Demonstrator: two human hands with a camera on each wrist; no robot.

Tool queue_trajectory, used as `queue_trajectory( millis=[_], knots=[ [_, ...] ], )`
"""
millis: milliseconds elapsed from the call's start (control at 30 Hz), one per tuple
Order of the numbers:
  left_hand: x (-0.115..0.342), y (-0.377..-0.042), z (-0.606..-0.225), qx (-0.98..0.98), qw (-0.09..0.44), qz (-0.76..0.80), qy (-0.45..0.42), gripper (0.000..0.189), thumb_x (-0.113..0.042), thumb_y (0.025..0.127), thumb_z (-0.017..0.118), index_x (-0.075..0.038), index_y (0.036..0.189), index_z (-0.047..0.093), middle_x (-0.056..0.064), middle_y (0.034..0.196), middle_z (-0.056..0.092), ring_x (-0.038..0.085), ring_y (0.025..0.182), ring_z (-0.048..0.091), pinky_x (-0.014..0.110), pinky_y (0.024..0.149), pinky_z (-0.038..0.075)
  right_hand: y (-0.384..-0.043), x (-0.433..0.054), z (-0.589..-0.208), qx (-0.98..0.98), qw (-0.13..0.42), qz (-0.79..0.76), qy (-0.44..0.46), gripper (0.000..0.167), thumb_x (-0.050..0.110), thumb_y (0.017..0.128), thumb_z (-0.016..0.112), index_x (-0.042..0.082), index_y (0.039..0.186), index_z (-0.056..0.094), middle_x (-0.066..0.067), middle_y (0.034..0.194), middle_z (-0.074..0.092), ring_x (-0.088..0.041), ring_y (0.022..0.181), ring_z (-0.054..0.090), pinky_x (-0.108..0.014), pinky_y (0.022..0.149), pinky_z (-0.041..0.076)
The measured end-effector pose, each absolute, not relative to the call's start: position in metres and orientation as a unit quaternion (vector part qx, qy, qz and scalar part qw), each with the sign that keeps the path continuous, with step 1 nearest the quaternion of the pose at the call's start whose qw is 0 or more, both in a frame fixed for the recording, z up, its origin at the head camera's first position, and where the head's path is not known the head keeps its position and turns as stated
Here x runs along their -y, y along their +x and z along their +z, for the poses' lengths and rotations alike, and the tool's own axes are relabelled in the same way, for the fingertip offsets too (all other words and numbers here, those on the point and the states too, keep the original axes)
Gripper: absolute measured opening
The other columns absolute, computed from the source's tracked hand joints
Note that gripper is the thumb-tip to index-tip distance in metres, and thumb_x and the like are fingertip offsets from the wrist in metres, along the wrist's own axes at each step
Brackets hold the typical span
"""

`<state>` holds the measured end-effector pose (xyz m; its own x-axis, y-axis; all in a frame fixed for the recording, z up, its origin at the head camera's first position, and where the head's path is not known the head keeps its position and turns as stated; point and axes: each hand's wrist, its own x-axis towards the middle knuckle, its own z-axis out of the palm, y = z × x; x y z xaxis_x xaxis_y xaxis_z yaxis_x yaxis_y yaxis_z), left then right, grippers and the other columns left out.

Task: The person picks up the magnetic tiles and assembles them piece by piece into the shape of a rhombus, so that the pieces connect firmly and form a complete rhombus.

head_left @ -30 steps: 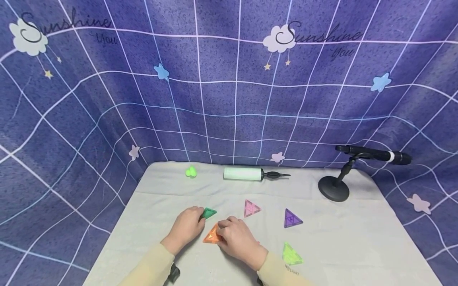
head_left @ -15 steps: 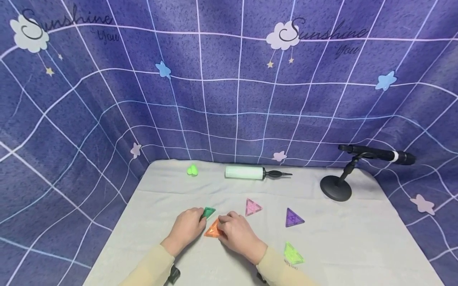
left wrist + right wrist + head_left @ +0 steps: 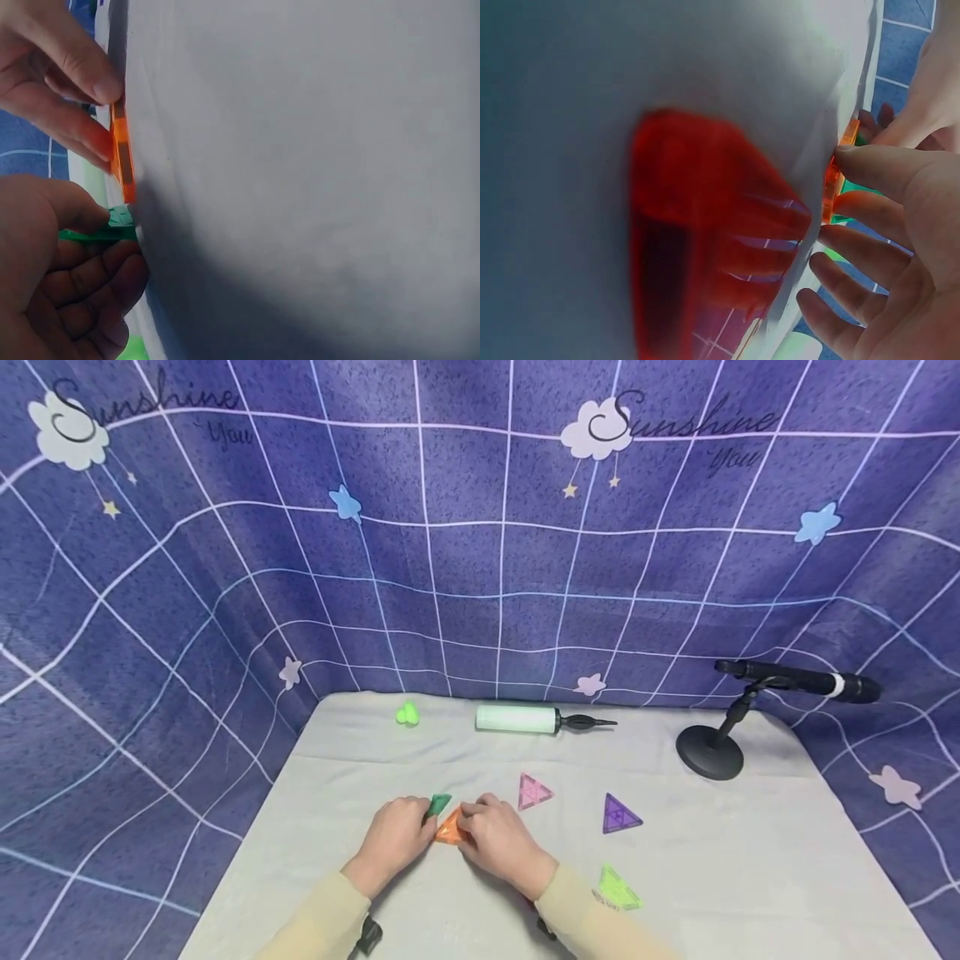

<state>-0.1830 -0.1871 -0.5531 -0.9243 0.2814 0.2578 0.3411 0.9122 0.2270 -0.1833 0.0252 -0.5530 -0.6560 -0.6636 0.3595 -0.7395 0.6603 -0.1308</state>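
Note:
My left hand (image 3: 396, 837) pinches a green triangular magnetic tile (image 3: 439, 804) between thumb and fingers, tilted up off flat. Close beside it, my right hand (image 3: 501, 839) grips an orange triangular magnetic tile (image 3: 451, 829) by its right side. In the left wrist view the orange tile (image 3: 122, 154) stands on edge, its lower end close to the green tile (image 3: 97, 235); whether they touch I cannot tell. A see-through red tile (image 3: 679, 165) looms large and blurred in the right wrist view; the right forearm mostly hides it from the head view.
Pink (image 3: 534, 792), purple (image 3: 621, 815) and lime (image 3: 618, 887) triangular tiles lie to the right. Behind are a pale green hand pump (image 3: 517, 719), a small bright green object (image 3: 407, 714) and a black microphone on a stand (image 3: 711, 752). A blue curtain (image 3: 465, 560) surrounds the table.
The orange tile has moved up and toward the green one in the right hand. The left hand has tilted the green tile more upright. The head view has shifted slightly.

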Motion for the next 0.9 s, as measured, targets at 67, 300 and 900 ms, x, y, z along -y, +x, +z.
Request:
queue_trajectory(
  millis=[67, 300, 900],
  knots=[
    [0.187, -0.183, -0.554, 0.972, 0.111, -0.132, -0.162, 0.029, -0.014, 0.087, 0.075, -0.017, 0.066, 0.055, -0.006, 0.061, 0.049, 0.011, 0.054, 0.044, 0.033, 0.053, 0.042, -0.186, -0.024, -0.554, 0.901, 0.140, 0.130, 0.389, 0.017, 0.029, 0.086, 0.087, 0.017, 0.091, 0.077, -0.002, 0.111, 0.075, -0.024, 0.096, 0.065, -0.039, 0.077, 0.056],
    [0.187, -0.183, -0.556, 0.972, 0.111, -0.134, -0.160, 0.031, -0.015, 0.088, 0.075, -0.018, 0.065, 0.055, -0.007, 0.060, 0.048, 0.011, 0.053, 0.042, 0.033, 0.052, 0.040, -0.191, -0.021, -0.555, 0.902, 0.137, 0.122, 0.390, 0.018, 0.029, 0.086, 0.087, 0.018, 0.086, 0.073, 0.004, 0.101, 0.073, -0.023, 0.095, 0.065, -0.038, 0.078, 0.056],
    [0.186, -0.179, -0.556, 0.968, 0.140, -0.112, -0.178, 0.032, -0.012, 0.082, 0.078, -0.018, 0.063, 0.053, -0.003, 0.059, 0.051, 0.016, 0.051, 0.050, 0.038, 0.051, 0.042, -0.198, -0.015, -0.549, 0.897, 0.128, 0.129, 0.403, 0.015, 0.021, 0.085, 0.085, 0.016, 0.079, 0.072, 0.003, 0.096, 0.071, -0.022, 0.082, 0.064, -0.034, 0.070, 0.053]
  ],
)
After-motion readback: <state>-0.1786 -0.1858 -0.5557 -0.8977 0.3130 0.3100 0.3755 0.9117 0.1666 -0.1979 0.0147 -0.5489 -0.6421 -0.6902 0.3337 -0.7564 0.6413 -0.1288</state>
